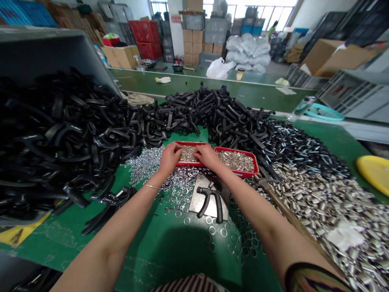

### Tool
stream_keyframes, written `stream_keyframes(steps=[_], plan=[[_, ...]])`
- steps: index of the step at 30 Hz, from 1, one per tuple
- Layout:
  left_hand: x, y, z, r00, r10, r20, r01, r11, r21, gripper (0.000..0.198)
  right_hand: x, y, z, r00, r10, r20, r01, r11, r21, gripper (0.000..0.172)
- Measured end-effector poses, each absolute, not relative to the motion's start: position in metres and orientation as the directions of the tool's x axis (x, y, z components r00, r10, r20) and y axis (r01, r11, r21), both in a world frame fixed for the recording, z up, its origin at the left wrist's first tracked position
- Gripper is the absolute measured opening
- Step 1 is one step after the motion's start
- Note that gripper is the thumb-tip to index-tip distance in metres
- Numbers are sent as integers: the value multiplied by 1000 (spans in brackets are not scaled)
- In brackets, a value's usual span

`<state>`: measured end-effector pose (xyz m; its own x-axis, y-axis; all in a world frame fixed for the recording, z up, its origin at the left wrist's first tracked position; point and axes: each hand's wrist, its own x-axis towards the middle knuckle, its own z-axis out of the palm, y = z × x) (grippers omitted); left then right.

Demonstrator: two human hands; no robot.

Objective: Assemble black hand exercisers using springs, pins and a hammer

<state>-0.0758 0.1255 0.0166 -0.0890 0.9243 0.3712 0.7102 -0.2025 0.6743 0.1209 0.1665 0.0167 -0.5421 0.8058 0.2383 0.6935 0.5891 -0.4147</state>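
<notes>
My left hand (170, 156) is at the left end of a red tray (192, 164) of small metal parts (187, 154), thumb and fingers pinched together. At the same tray's right end, my right hand (207, 155) dips its closed fingertips among the parts. Whatever either hand pinches is too small to make out. A second red tray (257, 167), holding small metal pins (235, 160), is just right of my right hand. Between my forearms, a black two-handled tool (209, 198) lies on a metal plate (194, 207). Loose metal rings (179, 194) surround the plate.
Black handle parts (209, 107) are heaped behind the trays and spill from a large grey bin (60, 44) at left. Metal sleeves (322, 202) and black pieces with metal pins (306, 146) cover the right side. A yellow lid (375, 172) is at the right edge.
</notes>
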Motion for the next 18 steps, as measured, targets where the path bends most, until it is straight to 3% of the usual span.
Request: stream_keyframes(steps=[4, 9, 14, 18], plan=[[-80, 101, 23, -220, 942, 252, 382, -155, 911, 17, 119, 167, 17, -506, 825, 252, 665, 559, -495, 11], [-77, 73, 32, -193, 976, 100, 172, -66, 983, 27, 122, 161, 28, -412, 867, 279, 628, 492, -603, 9], [-58, 40, 35, 27, 1000, -12, 231, 5, 973, 23, 166, 102, 38, -195, 918, 345, 450, 397, -800, 18], [-28, 17, 26, 251, 968, -10, 407, -96, 909, 9, 211, 36, 26, -230, 969, 96, 352, 174, -920, 14]])
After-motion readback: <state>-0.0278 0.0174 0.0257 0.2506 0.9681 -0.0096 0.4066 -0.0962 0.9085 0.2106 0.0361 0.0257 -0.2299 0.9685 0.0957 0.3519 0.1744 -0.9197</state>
